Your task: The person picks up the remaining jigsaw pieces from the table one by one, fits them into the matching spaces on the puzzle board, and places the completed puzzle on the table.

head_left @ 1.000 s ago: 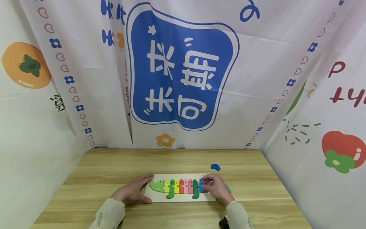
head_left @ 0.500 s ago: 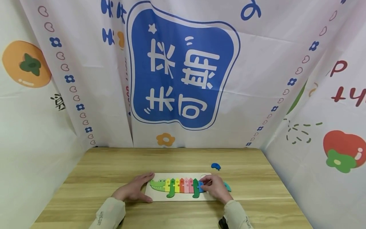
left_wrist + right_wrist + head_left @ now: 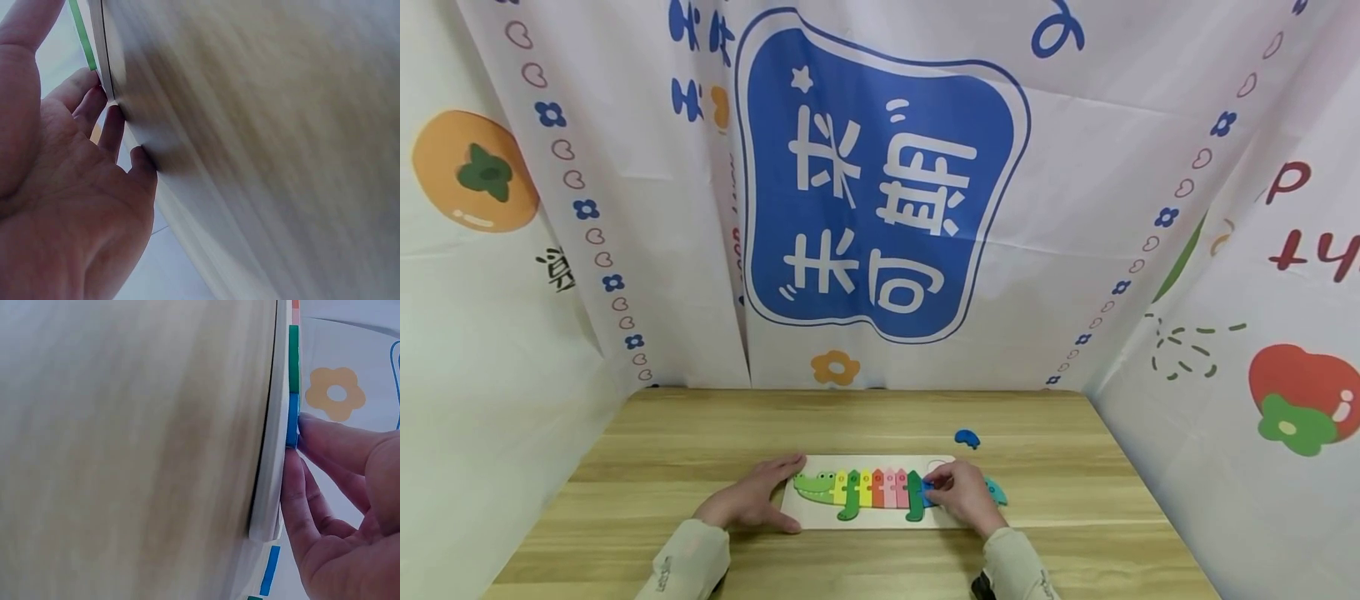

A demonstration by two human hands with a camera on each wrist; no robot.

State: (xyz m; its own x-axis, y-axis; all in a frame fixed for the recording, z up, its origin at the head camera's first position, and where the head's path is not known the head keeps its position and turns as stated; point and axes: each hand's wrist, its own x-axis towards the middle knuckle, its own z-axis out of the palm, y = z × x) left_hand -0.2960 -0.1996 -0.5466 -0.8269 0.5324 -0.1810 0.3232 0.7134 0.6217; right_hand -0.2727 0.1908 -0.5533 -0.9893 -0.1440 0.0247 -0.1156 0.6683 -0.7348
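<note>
A pale wooden puzzle board (image 3: 880, 521) carries a flat crocodile made of coloured pieces, with a light green head piece (image 3: 811, 487) at its left end. My left hand (image 3: 748, 497) holds the board's left end, the thumb at the near corner and fingers at the far one. In the left wrist view its fingertips (image 3: 114, 115) touch the edge. My right hand (image 3: 966, 493) pinches a blue puzzle piece (image 3: 292, 422) at the tail side. That piece lies on the board, right beside a dark green leg piece (image 3: 914, 497); the hand partly hides it in the head view.
A loose dark blue piece (image 3: 967, 438) lies on the wooden table (image 3: 700, 433) beyond the board's far right corner. Just past the right end is a teal piece (image 3: 997, 492), partly behind the right hand. Printed white cloth (image 3: 1075, 275) surrounds the table's back and sides.
My right hand has shifted slightly left with the blue piece, which now sits closer against the dark green leg piece. More of the teal piece shows. The left hand stays in place.
</note>
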